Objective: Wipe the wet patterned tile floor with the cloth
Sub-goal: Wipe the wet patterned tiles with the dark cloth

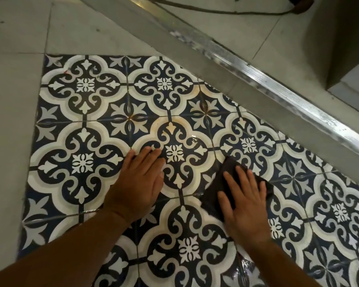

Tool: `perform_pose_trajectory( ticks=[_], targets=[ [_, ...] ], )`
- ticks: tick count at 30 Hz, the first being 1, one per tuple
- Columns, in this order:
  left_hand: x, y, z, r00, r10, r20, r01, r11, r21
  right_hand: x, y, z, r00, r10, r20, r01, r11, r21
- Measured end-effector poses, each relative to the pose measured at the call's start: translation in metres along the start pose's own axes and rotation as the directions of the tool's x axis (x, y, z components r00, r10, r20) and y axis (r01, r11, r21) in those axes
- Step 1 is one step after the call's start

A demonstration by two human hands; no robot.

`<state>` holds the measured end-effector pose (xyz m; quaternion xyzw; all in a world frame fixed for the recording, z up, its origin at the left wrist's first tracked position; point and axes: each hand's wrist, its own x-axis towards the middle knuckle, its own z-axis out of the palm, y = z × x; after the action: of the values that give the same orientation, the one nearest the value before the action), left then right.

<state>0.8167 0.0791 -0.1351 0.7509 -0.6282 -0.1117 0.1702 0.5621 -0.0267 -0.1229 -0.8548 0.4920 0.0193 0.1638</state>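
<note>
Head view – wet patterned tile floor [83,121] w/ metal threshold [278,94], left hand [137,183] open flat, right hand [245,204] flat on cloth [230,163]

glossy wet patterned tile floor [83,162]; dark matt cloth [220,179]; scuffed, seemingly metal threshold strip [278,94]; matt grey tiles [15,100].

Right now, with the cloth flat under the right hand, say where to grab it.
Pinch the far corner of the dark cloth from above: it lies flat on the patterned tiles, and that corner sticks out clear beyond the fingertips of the right hand.
</note>
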Motion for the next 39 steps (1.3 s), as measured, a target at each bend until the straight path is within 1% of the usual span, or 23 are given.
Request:
perform_pose_trajectory(
  ticks=[2,4,6,8,10,11,12,13,15,17,19,21,23,25,27,28,30,32,34,36,39],
  targets=[
    [0.0,0.001,0.0,1.0,-0.005,-0.008,0.005,1.0,0.002,0.021,0.0,-0.006,0.998,0.061,-0.011,-0.061,0.998,-0.023],
    [0.001,0.002,0.0,1.0,-0.012,-0.006,0.012,1.0,0.01,0.041,-0.019,-0.003,0.996,0.084,-0.013,-0.085,0.994,-0.075],
    [0.0,0.003,-0.001,1.0,-0.015,0.001,0.015,1.0,0.021,0.048,-0.043,0.005,0.999,0.047,-0.002,-0.047,0.992,-0.113],
    [0.0,0.004,-0.002,1.0,-0.012,0.013,0.011,1.0,0.028,0.038,-0.052,0.012,0.999,-0.03,0.02,0.032,0.994,-0.104],
    [0.0,0.005,-0.004,1.0,-0.009,0.024,0.008,0.999,0.032,0.022,-0.039,0.012,0.993,-0.096,0.066,0.102,0.991,-0.086],
    [0.001,0.005,-0.004,1.0,-0.013,0.026,0.012,0.999,0.036,0.016,-0.026,0.01,0.991,-0.106,0.079,0.113,0.989,-0.096],
    [0.001,0.005,-0.004,0.999,-0.023,0.028,0.022,0.999,0.04,0.015,-0.012,0.006,0.993,-0.086,0.076,0.094,0.989,-0.117],
    [0.001,0.006,-0.004,0.999,-0.033,0.031,0.031,0.999,0.044,0.018,0.002,0.001,0.997,-0.036,0.064,0.044,0.99,-0.138],
    [0.002,0.006,-0.003,0.998,-0.042,0.043,0.04,0.998,0.054,0.041,0.021,-0.011,0.994,0.101,0.043,-0.093,0.984,-0.15],
    [0.003,0.004,-0.001,0.997,-0.051,0.054,0.048,0.997,0.06,0.073,0.021,-0.017,0.981,0.191,0.019,-0.187,0.974,-0.132],
    [0.003,0.002,0.001,0.996,-0.06,0.061,0.056,0.996,0.066,0.105,0.002,-0.016,0.976,0.217,0.0,-0.216,0.971,-0.101],
    [0.003,0.001,0.002,0.996,-0.058,0.061,0.054,0.996,0.069,0.126,-0.026,-0.01,0.985,0.174,-0.009,-0.174,0.98,-0.098],
    [0.002,0.001,0.003,0.997,-0.06,0.055,0.057,0.996,0.068,0.129,-0.047,-0.004,0.998,0.067,-0.009,-0.068,0.991,-0.119],
    [0.002,0.0,0.003,0.997,-0.061,0.057,0.057,0.996,0.061,0.116,-0.045,-0.002,0.998,-0.059,0.025,0.062,0.989,-0.135],
    [0.002,0.0,0.002,0.997,-0.054,0.051,0.051,0.997,0.058,0.097,-0.021,-0.004,0.989,-0.138,0.044,0.143,0.975,-0.17],
    [0.002,0.001,0.002,0.998,-0.05,0.048,0.047,0.997,0.059,0.092,-0.008,-0.007,0.989,-0.137,0.046,0.143,0.972,-0.186],
    [0.002,0.002,0.002,0.998,-0.043,0.045,0.041,0.997,0.062,0.099,0.009,-0.016,0.998,-0.059,0.032,0.064,0.981,-0.185],
    [0.002,0.002,0.002,0.999,-0.037,0.04,0.034,0.998,0.059,0.12,0.006,-0.019,0.999,0.035,0.002,-0.034,0.987,-0.16],
    [0.002,0.001,0.002,0.999,-0.035,0.036,0.034,0.998,0.054,0.144,-0.011,-0.017,0.997,0.076,-0.031,-0.079,0.987,-0.14],
    [0.002,0.001,0.003,0.999,-0.039,0.037,0.037,0.998,0.051,0.168,-0.035,-0.013,0.998,0.06,-0.036,-0.064,0.99,-0.123],
    [0.002,0.001,0.004,0.999,-0.036,0.029,0.034,0.999,0.041,0.183,-0.068,-0.006,0.999,-0.044,-0.016,0.042,0.991,-0.129]
  ],
)
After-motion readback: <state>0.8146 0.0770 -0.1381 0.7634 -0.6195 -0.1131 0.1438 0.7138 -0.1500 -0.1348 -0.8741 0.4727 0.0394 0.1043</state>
